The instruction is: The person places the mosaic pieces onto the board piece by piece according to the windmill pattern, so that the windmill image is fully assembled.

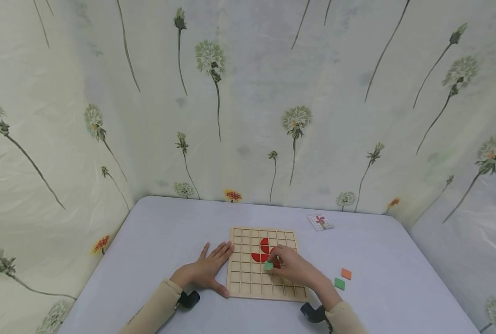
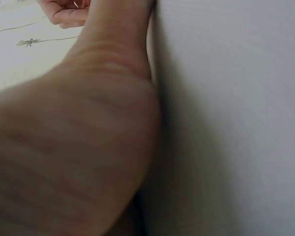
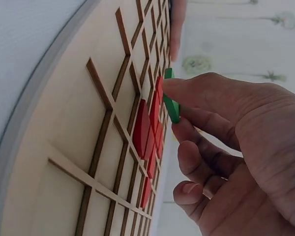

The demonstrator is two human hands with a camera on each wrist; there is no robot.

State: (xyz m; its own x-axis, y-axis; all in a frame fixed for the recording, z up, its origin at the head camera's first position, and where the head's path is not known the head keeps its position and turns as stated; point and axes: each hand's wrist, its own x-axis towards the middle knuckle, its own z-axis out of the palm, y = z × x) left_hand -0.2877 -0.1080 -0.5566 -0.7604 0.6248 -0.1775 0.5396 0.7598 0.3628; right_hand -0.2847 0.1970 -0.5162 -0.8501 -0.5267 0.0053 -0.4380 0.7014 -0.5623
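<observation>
A wooden grid board (image 1: 248,280) lies on the table, with several red rounded tiles (image 1: 260,257) set in its middle cells. My right hand (image 1: 291,265) pinches a green square tile (image 1: 268,266) between thumb and fingers, just over the board near the red tiles. In the right wrist view the green tile (image 3: 170,96) is held on edge, apart from the grid. My left hand (image 1: 208,267) lies with spread fingers at the board's left edge, fingertips and thumb touching it. The left wrist view shows mostly the blurred left hand (image 2: 83,128).
To the right of the board lie an orange square tile (image 1: 346,274) and another green square tile (image 1: 340,284). Behind it on the right is a small pattern card (image 1: 320,222) with a red flower design. A floral curtain (image 1: 248,116) hangs behind the white table (image 1: 168,222).
</observation>
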